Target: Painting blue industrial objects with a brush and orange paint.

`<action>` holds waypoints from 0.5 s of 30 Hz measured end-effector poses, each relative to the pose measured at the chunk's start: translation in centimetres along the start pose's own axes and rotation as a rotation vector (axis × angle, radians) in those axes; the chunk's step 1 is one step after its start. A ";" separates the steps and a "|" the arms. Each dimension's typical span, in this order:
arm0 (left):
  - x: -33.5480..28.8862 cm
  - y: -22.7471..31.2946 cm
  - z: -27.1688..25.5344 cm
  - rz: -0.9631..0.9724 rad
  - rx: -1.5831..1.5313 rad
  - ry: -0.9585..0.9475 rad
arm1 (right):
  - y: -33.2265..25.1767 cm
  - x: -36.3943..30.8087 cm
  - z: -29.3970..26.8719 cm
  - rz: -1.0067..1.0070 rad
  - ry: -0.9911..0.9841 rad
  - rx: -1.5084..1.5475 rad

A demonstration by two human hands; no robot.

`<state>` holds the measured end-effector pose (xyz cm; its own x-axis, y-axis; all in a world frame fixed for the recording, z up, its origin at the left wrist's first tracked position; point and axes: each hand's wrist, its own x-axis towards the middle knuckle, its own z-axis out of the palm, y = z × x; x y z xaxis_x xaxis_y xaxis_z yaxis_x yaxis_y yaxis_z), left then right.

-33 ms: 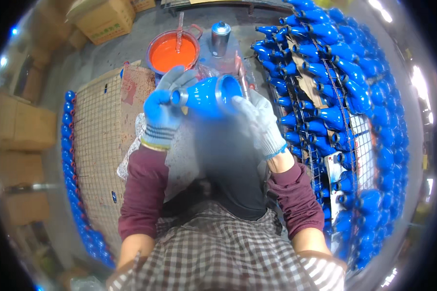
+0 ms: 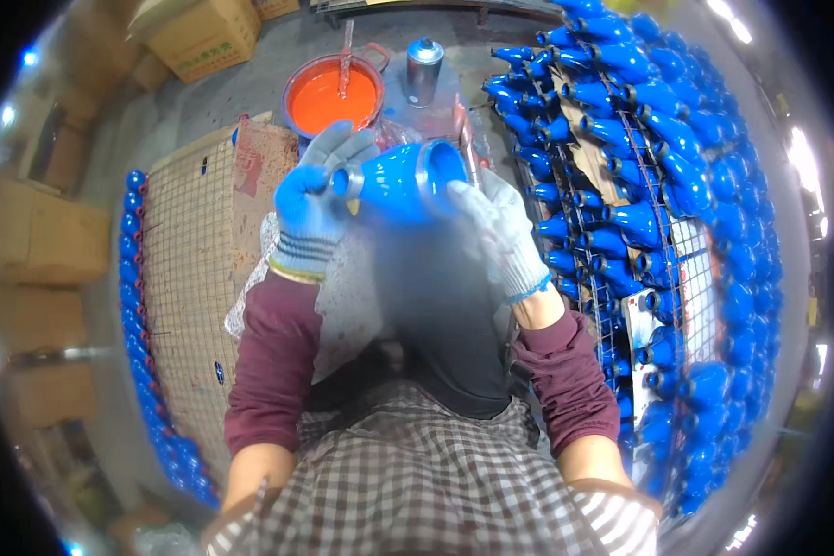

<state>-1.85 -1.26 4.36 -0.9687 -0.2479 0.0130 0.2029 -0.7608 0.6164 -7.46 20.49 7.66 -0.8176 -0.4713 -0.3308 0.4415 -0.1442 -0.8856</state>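
A glossy blue bottle-shaped vessel [image 2: 389, 182] lies sideways in front of me, its narrow neck to the left and its wide open end to the right. My left hand [image 2: 313, 190], in a grey glove stained blue, is closed round the neck with some fingers raised behind it. At the wide rim is my right hand [image 2: 499, 215], in a whitish glove, its thumb at the edge. A slim, red-smeared brush-like stick [image 2: 465, 139] rises from between the right hand's fingers; its lower end is hidden.
Beyond the vessel stand a tub of orange paint [image 2: 332, 96] with a stirring stick and a metal can [image 2: 424, 70]. Stacked blue vessels [image 2: 635, 222] crowd a wire rack on the right. A wire mesh panel [image 2: 190, 278] lies left, edged by red-rimmed blue vessels [image 2: 132, 269].
The vessel and both hands have shifted very slightly right in the picture, along with the background. Both grips look the same.
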 end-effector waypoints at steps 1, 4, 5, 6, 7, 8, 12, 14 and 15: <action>-0.1 0.2 0.0 -0.001 0.006 0.010 | 0.0 -0.1 0.1 0.004 0.011 0.016; -0.3 0.3 0.2 0.063 0.110 0.014 | 0.7 0.0 0.0 0.007 0.044 0.041; -0.4 0.4 0.0 0.064 0.112 0.016 | 1.0 0.1 -0.2 0.008 0.042 0.043; -0.6 0.6 -0.2 0.136 0.203 -0.060 | 1.4 0.3 -0.5 -0.042 0.021 -0.015; -0.8 0.9 -0.4 0.209 0.294 -0.137 | 1.5 0.4 -0.6 -0.094 -0.001 -0.072; -1.0 1.6 0.0 0.259 0.411 -0.169 | 1.2 0.3 -0.5 -0.097 -0.006 -0.072; -1.6 4.2 1.2 0.290 0.808 -0.167 | -0.5 -0.9 0.9 -0.049 -0.076 0.024; -2.9 5.0 1.9 0.333 0.911 -0.239 | -0.5 -0.9 2.1 -0.069 -0.115 0.017; -3.3 5.4 1.9 0.373 1.010 -0.314 | -0.4 -0.9 3.3 -0.088 -0.122 0.059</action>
<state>2.14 -3.39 9.10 -0.8936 -0.0878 0.4403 0.4171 0.2003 0.8865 -5.68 18.14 9.39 -0.8048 -0.5562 -0.2074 0.3940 -0.2392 -0.8875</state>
